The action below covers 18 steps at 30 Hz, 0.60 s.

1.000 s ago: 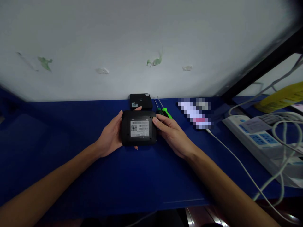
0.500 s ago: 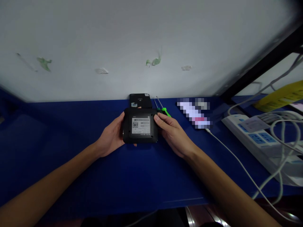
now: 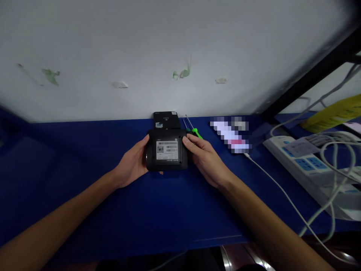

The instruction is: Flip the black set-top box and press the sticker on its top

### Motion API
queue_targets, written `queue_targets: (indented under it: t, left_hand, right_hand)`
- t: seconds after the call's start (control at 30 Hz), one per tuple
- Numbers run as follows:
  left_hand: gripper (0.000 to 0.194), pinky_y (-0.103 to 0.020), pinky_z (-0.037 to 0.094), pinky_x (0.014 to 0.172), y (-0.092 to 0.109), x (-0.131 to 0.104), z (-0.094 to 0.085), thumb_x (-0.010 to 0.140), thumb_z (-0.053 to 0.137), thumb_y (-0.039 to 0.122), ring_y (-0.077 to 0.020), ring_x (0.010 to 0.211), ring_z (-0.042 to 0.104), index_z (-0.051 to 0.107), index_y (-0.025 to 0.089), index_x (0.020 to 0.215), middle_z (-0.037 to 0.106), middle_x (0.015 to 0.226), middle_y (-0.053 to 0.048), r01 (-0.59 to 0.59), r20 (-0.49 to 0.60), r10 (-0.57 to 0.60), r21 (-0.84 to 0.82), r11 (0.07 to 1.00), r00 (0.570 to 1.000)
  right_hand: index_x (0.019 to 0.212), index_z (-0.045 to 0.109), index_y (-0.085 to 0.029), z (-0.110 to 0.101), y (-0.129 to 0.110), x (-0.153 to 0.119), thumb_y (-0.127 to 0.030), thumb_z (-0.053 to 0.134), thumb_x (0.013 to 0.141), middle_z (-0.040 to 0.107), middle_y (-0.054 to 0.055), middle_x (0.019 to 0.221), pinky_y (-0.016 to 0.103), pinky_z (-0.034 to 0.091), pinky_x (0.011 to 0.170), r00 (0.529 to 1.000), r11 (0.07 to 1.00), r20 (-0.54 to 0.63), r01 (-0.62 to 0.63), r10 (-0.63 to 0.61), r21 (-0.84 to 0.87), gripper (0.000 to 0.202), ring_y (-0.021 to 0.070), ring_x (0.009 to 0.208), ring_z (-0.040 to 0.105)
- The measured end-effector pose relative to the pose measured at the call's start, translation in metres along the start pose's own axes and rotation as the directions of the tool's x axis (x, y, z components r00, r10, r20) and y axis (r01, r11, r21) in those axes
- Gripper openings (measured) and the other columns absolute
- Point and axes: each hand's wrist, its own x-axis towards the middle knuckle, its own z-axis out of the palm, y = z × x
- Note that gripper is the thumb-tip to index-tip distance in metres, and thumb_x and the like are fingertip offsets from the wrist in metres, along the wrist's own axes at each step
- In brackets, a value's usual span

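A black boxy electronic device (image 3: 167,165) with rounded corners is held above the blue tabletop, its white QR-code label facing me. My left hand (image 3: 134,162) is closed around its left side, with fingertips showing beneath the lower edge. On the right side, my right hand (image 3: 204,158) grips it, thumb laid on the face near the upper right corner. Most fingers of both hands are hidden behind it. Just beyond the device lies a flat black box (image 3: 166,119) against the wall. Beside that box are a green-handled screwdriver (image 3: 195,132) and a dark-handled screwdriver (image 3: 186,126).
A phone (image 3: 231,135) with a blurred-out screen lies to the right on the blue table (image 3: 84,150), plugged into a white cable (image 3: 276,182). Farther right stand white power strips (image 3: 296,160) with tangled cables and a yellow object (image 3: 332,114). The white wall (image 3: 141,49) closes off the back.
The view has shifted very slightly. Both hands keep the same grip, and the device stays almost in place.
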Motion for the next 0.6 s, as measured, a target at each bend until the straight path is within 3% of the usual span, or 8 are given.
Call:
queue_targets:
  t: [0.2,0.37,0.5,0.6]
  left_hand:
    - [0.053,-0.04,0.067,0.079,-0.0013,0.0012,-0.0007,0.112,0.055,0.06,-0.041,0.127,0.067,0.07,0.019,0.142,0.07,0.141,-0.019,-0.018,0.045,0.018,0.016,1.0,0.999]
    - [0.052,-0.04,0.067,0.08,-0.0028,0.0026,-0.0007,0.112,0.054,0.057,-0.0379,0.118,0.07,0.073,0.015,0.137,0.071,0.137,-0.021,-0.045,0.068,0.042,0.038,0.998,0.997]
    - [0.035,-0.039,0.067,0.078,-0.005,0.0024,0.0008,0.104,0.073,0.034,-0.0371,0.12,0.07,0.073,0.017,0.134,0.07,0.142,-0.02,-0.06,0.055,0.055,0.094,0.994,0.997]
    - [0.041,-0.037,0.067,0.077,-0.0072,0.0012,0.0023,0.095,0.084,0.022,-0.0329,0.113,0.074,0.07,0.018,0.134,0.073,0.136,-0.018,-0.068,0.03,0.064,0.187,0.98,0.998]
  right_hand:
    - [0.101,0.08,-0.028,0.0004,0.001,0.0,-0.049,0.072,0.104,0.076,0.005,0.1,0.043,0.057,0.089,1.0,1.0,-0.008,0.014,-0.015,-0.012,0.023,0.025,0.096,0.069]
    - [0.109,0.081,-0.027,0.0002,0.0021,0.0006,-0.051,0.072,0.103,0.079,0.006,0.109,0.044,0.059,0.091,0.999,1.0,-0.037,0.019,-0.019,0.001,0.026,0.0264,0.101,0.072]
    - [0.109,0.082,-0.026,-0.0012,0.0031,0.0009,-0.049,0.074,0.102,0.08,0.007,0.11,0.04,0.059,0.085,0.998,0.999,-0.063,0.03,-0.028,0.03,0.026,0.0253,0.098,0.072]
    - [0.109,0.082,-0.026,-0.0018,0.0038,0.001,-0.05,0.074,0.102,0.081,0.006,0.111,0.04,0.059,0.086,0.997,0.999,-0.073,0.034,-0.032,0.035,0.026,0.0252,0.099,0.072]
